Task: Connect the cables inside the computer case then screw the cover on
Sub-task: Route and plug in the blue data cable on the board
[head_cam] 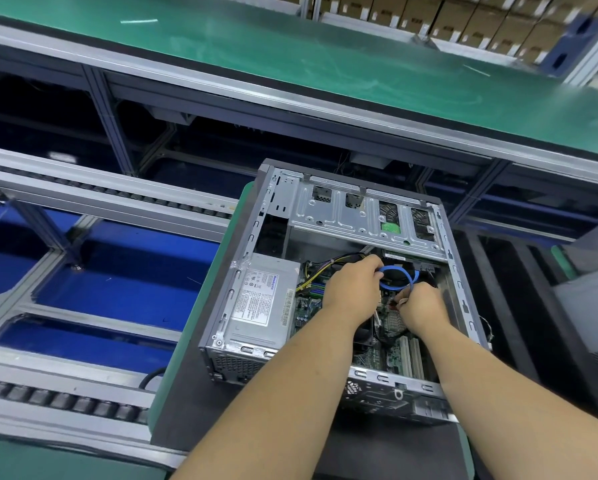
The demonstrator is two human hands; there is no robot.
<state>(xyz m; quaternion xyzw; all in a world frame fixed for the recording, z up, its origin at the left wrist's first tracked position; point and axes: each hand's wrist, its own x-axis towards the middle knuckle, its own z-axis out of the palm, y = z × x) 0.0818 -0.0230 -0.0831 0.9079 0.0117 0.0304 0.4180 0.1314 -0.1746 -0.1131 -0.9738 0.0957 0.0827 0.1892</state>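
An open computer case [266, 209] lies on its side on a dark pallet, its cover off. Inside are a silver power supply [256, 303], a green motherboard [391, 355] and a metal drive cage [356, 216]. Both of my hands are inside the case, over the motherboard. A blue looped cable [399, 270] runs between them. My left hand [354, 287] grips one end of the loop. My right hand [418, 304] pinches the other end low near the board. The connector itself is hidden by my fingers.
A bundle of yellow and black wires [328, 265] runs from the power supply. The pallet [193, 393] sits on a roller conveyor [62, 400] with blue trays below. A green belt [290, 53] runs behind. A dark panel [588, 313] stands at the right.
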